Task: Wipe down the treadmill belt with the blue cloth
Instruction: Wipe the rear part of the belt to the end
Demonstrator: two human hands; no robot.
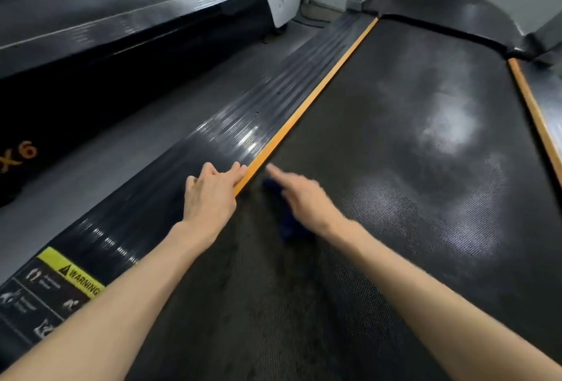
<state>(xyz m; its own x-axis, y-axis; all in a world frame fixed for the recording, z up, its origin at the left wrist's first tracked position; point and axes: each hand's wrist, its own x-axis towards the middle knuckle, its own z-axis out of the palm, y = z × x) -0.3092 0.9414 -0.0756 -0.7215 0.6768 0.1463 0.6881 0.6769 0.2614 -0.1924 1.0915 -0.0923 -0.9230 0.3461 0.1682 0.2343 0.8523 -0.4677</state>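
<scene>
Far to your left, orange "X6" lettering point(21, 157) marks the neighbouring black treadmill point(106, 30). A yellow "WARNING" label point(77, 274) sits on the ribbed black side rail point(231, 125), where your left hand point(209, 195) rests, fingers loosely bent. Right of the orange edge strip point(304, 109), your right hand point(301, 198) presses straight fingers onto the dark blue cloth point(287, 222) on the textured black belt point(410, 167).

We stretch our bare left arm point(115, 295) and right arm point(431, 295) forward, our left hand point(209, 198) palm down with fingers loosely bent, our right hand point(304, 198) blurred, palm down, fingers pointing straight ahead.
</scene>
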